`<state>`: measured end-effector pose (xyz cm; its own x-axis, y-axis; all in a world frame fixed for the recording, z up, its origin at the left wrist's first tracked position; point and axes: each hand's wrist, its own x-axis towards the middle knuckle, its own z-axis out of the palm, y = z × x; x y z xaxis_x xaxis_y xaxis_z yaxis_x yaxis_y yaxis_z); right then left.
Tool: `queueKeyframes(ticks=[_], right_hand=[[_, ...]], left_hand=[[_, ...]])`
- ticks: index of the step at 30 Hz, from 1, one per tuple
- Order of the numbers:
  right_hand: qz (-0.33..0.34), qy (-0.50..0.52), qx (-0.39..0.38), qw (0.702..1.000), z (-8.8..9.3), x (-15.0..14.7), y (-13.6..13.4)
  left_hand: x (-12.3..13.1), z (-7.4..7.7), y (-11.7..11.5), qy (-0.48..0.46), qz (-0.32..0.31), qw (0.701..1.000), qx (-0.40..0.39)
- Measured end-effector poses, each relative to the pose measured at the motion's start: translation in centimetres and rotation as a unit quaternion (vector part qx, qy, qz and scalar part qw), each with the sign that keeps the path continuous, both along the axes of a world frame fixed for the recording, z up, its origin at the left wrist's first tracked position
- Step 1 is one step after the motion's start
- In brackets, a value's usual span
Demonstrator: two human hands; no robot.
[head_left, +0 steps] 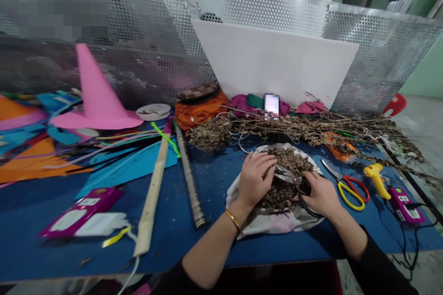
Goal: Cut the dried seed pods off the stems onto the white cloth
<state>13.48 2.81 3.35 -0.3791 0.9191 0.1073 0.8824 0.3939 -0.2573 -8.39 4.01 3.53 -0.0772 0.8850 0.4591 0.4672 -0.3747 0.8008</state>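
My right hand grips a pair of black-handled scissors, their blades parted and pointing left. Close to the blade tips is my left hand, its fingers stretched out over a heap of dried plant bits; nothing shows clearly between them. That crumbled brown heap lies on a white cloth spread on the blue table. A second pair of scissors, with red and yellow handles, rests to the right of the cloth.
Dried branches stretch along the back beside a lit phone. At right are a yellow glue gun and a purple power strip. A wooden stick, a bound rod and a pink cone hat are at left.
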Motion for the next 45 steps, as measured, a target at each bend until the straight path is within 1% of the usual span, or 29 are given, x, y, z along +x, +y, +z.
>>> queueKeyframes(ticks=[2,3,4,5,7,10,11,13,15,16,19,20,22,25,28,30,31,32,33,35,36,38,40,43,45], right_hand=[[0.007,0.001,0.005,1.000,0.0,-0.1,0.0],[0.012,-0.001,0.008,1.000,-0.1,-0.1,0.0],[0.016,-0.004,0.010,1.000,-0.1,-0.1,0.0],[0.019,-0.007,0.012,1.000,-0.1,-0.1,0.1],[0.019,-0.009,0.010,1.000,-0.1,-0.1,0.1],[-0.011,0.019,0.000,1.000,-0.2,0.0,0.1],[-0.025,0.035,-0.005,0.999,-0.2,0.0,0.1],[-0.041,0.053,-0.016,0.998,-0.4,-0.1,0.0],[-0.033,0.045,-0.028,0.998,-0.5,-0.3,-0.2],[-0.025,0.032,-0.033,0.999,-0.5,-0.5,-0.2],[-0.012,-0.019,-0.027,0.999,-0.1,-0.8,-0.3],[-0.008,-0.038,-0.021,0.999,0.1,-0.9,-0.4],[0.010,-0.078,-0.014,0.997,0.8,-0.7,-0.4],[0.036,-0.116,-0.032,0.992,2.0,0.1,-0.4],[0.044,-0.116,-0.044,0.991,3.2,1.8,0.4],[0.016,-0.133,-0.032,0.991,4.0,3.6,1.6],[-0.029,-0.156,-0.016,0.987,4.4,4.7,2.3],[-0.101,-0.191,0.017,0.976,4.7,6.0,3.2],[-0.145,-0.207,0.031,0.967,4.9,7.3,4.1],[-0.209,-0.229,0.044,0.950,5.1,10.2,6.0],[-0.230,-0.239,0.044,0.943,5.0,11.5,6.8],[-0.246,-0.257,0.029,0.934,4.7,14.0,8.1],[-0.243,-0.270,0.014,0.932,4.2,15.8,9.1],[-0.234,-0.281,0.022,0.930,3.8,17.3,9.8],[-0.231,-0.285,0.044,0.929,4.0,17.8,9.9]], left_hand=[[0.4,0.5,-0.4,0.039,-0.065,0.997,0.029],[0.5,0.7,-0.5,0.066,-0.083,0.993,0.042],[0.5,0.7,-0.5,0.095,-0.086,0.990,0.054],[0.4,0.7,-0.4,0.125,-0.074,0.987,0.064],[-0.1,0.4,-0.1,0.174,-0.027,0.981,0.081],[-0.6,-0.2,0.3,0.220,0.047,0.969,0.104],[-0.7,-0.3,0.4,0.223,0.059,0.967,0.112],[-0.7,-0.5,0.5,0.223,0.056,0.965,0.125],[-0.7,-0.6,0.5,0.217,0.063,0.965,0.131],[-0.7,-0.7,0.6,0.209,0.084,0.966,0.128],[-1.2,-1.3,1.0,0.175,0.174,0.964,0.096],[-1.4,-1.6,1.2,0.170,0.188,0.964,0.085],[-1.7,-2.2,1.6,0.175,0.182,0.965,0.070],[-1.8,-2.8,1.9,0.192,0.157,0.967,0.065],[-1.7,-3.0,1.9,0.192,0.164,0.965,0.064],[-1.7,-2.9,1.9,0.192,0.169,0.965,0.062],[-1.6,-2.9,1.9,0.193,0.169,0.964,0.061],[-1.6,-2.9,2.0,0.196,0.168,0.964,0.061],[-1.7,-2.9,2.0,0.199,0.166,0.964,0.062],[-1.7,-3.1,2.1,0.202,0.166,0.963,0.062],[-1.7,-3.2,2.2,0.201,0.166,0.963,0.063],[-1.7,-3.5,2.3,0.195,0.169,0.964,0.066],[-1.7,-3.6,2.4,0.191,0.171,0.964,0.066],[-1.7,-3.6,2.4,0.190,0.170,0.965,0.059],[-1.6,-3.5,2.4,0.192,0.165,0.966,0.055]])
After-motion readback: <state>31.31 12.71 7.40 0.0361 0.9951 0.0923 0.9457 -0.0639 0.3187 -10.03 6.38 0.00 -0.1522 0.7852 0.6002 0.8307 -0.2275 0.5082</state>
